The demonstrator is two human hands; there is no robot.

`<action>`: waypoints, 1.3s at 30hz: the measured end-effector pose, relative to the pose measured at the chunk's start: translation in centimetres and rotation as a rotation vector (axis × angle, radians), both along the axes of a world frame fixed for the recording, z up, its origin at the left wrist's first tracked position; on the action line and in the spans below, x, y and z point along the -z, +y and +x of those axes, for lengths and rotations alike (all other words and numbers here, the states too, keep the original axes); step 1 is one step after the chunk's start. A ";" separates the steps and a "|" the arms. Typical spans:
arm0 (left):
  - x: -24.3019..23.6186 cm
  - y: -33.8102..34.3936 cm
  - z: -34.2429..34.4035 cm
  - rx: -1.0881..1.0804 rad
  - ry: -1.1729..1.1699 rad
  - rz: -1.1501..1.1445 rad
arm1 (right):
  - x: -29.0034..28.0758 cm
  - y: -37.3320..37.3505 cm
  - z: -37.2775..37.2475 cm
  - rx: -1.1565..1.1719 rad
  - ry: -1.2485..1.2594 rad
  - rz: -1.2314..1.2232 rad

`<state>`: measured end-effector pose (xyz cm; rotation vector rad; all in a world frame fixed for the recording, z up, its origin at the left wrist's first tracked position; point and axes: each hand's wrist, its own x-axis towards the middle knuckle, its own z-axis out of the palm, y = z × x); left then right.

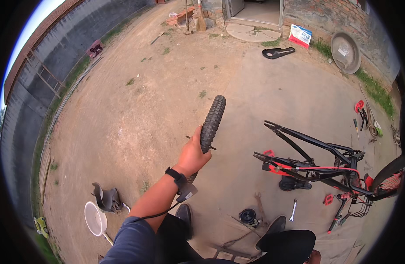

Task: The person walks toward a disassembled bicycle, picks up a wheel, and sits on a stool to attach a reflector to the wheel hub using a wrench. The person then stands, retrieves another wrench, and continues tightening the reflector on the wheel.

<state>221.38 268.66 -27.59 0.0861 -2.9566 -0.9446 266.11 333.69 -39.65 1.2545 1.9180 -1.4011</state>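
Left hand on the tyre, bicycle in pieces alongside

Bare ground [158, 94] fills most of the view, sandy on the left and smoother and greyer on the right. A grey wall [57, 48] bends along the left side; a brick wall [319, 17] stands at the upper right, with a doorway [257, 11] beside it. A ladder [44, 72] leans on the grey wall.

To the person's right is a black bicycle frame [330, 152] with red pedals, the open ends of its stays pointing left. A second, red-spoked wheel [389, 182] shows at the far right.

The loose wheel [215, 114], seen edge-on with a knobbly black tyre, is in front of the person, left of the frame and apart from it. Its axle ends poke out on both sides. Whether it touches the ground is hidden.

A round metal basin [345, 53] leans by the brick wall, near a black chain guard [278, 53]. A white long-handled pan [95, 218] lies at the lower left.

The hands are well apart. The left hand [192, 154], a dark band [178, 177] on its wrist, is clamped around the tyre. Of the right hand [315, 257], only a part shows at the lower edge beside the knee; what it grips, if anything, cannot be told.

Smaller still, a silver wrench [293, 210] and a screwdriver [356, 128] lie on the ground to the right.
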 end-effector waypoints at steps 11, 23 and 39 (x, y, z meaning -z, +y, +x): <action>8.5 7.9 9.3 0.401 -0.330 -0.207 | -6.8 -1.4 -5.6 0.225 -0.297 0.166; 18.9 7.5 16.7 0.502 -0.559 -0.244 | -11.3 -1.2 -4.1 0.163 -0.531 0.137; 19.2 8.6 16.0 0.441 -0.809 -0.210 | -18.0 -2.3 -6.0 0.113 -0.582 0.173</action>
